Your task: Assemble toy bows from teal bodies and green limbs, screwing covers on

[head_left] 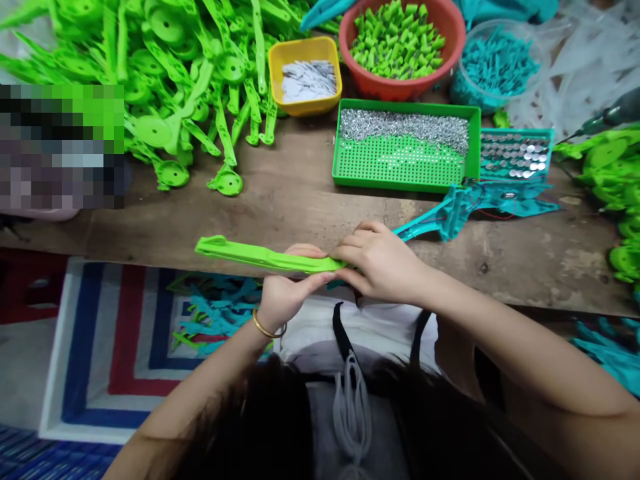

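A long bright green plastic part (pixel 265 257) is held level over the table's front edge, its far end pointing left. My left hand (pixel 293 287) grips it near the middle, thumb below and fingers behind, closed. My right hand (pixel 375 260) is closed round the right end, fingertips pressed on it and hiding that end. Just beyond my right hand lies a teal part (pixel 450 212) with thin red wires on the table. Behind it stands a green tray (pixel 407 185) with small silver screws.
Green parts (pixel 170 73) are heaped at the back left. A yellow bowl (pixel 306 107), red bowl (pixel 400 85), clear tub (pixel 457 90) and teal tray (pixel 549 153) stand at the back. More green parts (pixel 613 167) and a dark tool (pixel 607 115) are at right; a striped bin (pixel 125 333) sits below left.
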The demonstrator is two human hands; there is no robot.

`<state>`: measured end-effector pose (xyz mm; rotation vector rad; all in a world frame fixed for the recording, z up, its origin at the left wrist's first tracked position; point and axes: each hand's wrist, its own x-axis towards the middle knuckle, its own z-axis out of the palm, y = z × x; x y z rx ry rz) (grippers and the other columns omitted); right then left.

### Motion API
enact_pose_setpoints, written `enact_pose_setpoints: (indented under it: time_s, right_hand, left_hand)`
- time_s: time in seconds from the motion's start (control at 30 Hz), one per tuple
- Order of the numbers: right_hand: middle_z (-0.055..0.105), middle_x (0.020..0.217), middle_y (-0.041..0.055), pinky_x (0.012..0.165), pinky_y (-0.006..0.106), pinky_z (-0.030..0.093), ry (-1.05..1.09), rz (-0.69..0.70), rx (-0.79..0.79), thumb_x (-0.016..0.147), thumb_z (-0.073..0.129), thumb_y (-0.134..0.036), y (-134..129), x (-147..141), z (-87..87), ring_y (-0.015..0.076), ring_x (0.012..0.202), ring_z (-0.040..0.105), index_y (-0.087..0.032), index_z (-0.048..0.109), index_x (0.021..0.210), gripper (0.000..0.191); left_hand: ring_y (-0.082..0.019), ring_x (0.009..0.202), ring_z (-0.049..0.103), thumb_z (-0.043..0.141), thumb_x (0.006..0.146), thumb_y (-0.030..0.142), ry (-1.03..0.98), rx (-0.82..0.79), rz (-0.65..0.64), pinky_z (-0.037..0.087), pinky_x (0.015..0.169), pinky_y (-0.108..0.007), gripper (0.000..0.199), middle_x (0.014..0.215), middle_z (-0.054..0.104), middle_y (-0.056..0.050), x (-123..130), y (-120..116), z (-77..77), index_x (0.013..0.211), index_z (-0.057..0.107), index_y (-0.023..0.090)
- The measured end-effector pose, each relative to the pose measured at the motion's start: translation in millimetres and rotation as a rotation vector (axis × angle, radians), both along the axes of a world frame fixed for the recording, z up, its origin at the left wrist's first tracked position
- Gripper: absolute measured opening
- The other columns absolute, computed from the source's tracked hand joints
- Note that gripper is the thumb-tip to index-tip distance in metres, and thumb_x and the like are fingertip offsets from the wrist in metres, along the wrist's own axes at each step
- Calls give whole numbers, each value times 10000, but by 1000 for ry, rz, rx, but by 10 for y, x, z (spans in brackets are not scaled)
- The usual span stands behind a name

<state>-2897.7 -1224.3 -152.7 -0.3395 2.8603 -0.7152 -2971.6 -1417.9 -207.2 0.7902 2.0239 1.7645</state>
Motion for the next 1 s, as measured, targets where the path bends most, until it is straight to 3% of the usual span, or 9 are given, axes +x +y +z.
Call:
enact_pose_setpoints:
  time_s: [0.07, 0.17, 0.27, 0.33, 0.47, 0.67, 0.83, 0.93, 1.0]
  right_hand:
    - [731, 962, 99, 1010, 421, 316, -38, -11, 24, 925, 561, -329, 29, 5, 45, 230, 936, 643, -137, 710, 997, 254]
    - [732, 1011, 123, 1070, 466, 285, -80, -41, 48, 902, 611, -337, -42, -25, 130, 253, 967, 652, -118, 696, 1028, 266]
    - [717, 1118, 116, 1051, 423, 333, -19, -78, -110, 927, 581, -378, -241, -112, 168, 238, 1028, 646, -129, 631, 1173, 354]
    - [728, 1074, 92, 975, 368, 386, 9, -96, -221, 960, 525, -367, -376, -171, 145, 212, 991, 653, -139, 636, 1140, 310]
    - [743, 936, 78, 902, 333, 395, 74, -108, -306, 963, 520, -333, -512, -215, 37, 189, 887, 660, -136, 670, 1021, 254]
    - [762, 936, 35, 860, 304, 391, 38, -151, -416, 943, 570, -370, -421, -210, 22, 146, 799, 657, -187, 703, 1058, 254]
    - [747, 904, 30, 721, 254, 391, -102, -262, -500, 928, 577, -268, -276, -175, 126, 134, 781, 635, -191, 709, 991, 165]
    - [715, 803, 17, 734, 256, 383, -70, -286, -499, 920, 570, -242, -280, -145, 106, 127, 748, 610, -177, 691, 888, 142]
    - [690, 750, 1, 786, 270, 384, -1, -260, -482, 920, 561, -231, -313, -143, 67, 118, 724, 594, -171, 673, 853, 143]
  left_hand:
    - [-170, 904, 668, 800, 735, 305, -112, 60, -6, 558, 832, -308, 289, 950, 698, -35, -109, -86, 95, 983, 686, 207]
    - [-142, 857, 658, 782, 754, 301, -167, 136, 86, 555, 780, -267, 230, 936, 670, -21, -262, -229, 238, 947, 690, 217]
    - [-140, 851, 656, 809, 724, 260, -85, 86, 79, 549, 785, -252, 194, 908, 678, -22, -317, -305, 334, 884, 713, 207]
    - [-150, 836, 674, 811, 728, 301, -119, 75, 75, 564, 777, -265, 233, 896, 701, -26, -302, -311, 377, 924, 720, 215]
    - [-162, 761, 704, 738, 796, 440, -163, 157, 187, 593, 743, -293, 255, 815, 721, -30, -248, -287, 440, 889, 731, 203]
    - [-196, 729, 721, 749, 787, 417, -130, 168, 217, 613, 721, -337, 235, 724, 714, -28, -284, -253, 452, 861, 747, 193]
    - [-185, 780, 716, 749, 774, 484, -158, 211, 190, 607, 731, -328, 298, 830, 725, -33, -286, -217, 395, 909, 722, 220]
    - [-166, 805, 699, 829, 697, 414, -183, 97, 83, 586, 731, -283, 369, 924, 726, -40, -222, -189, 339, 986, 712, 218]
    - [-153, 824, 682, 839, 696, 305, -118, 1, 38, 563, 752, -259, 291, 921, 717, -39, -168, -164, 308, 938, 722, 195]
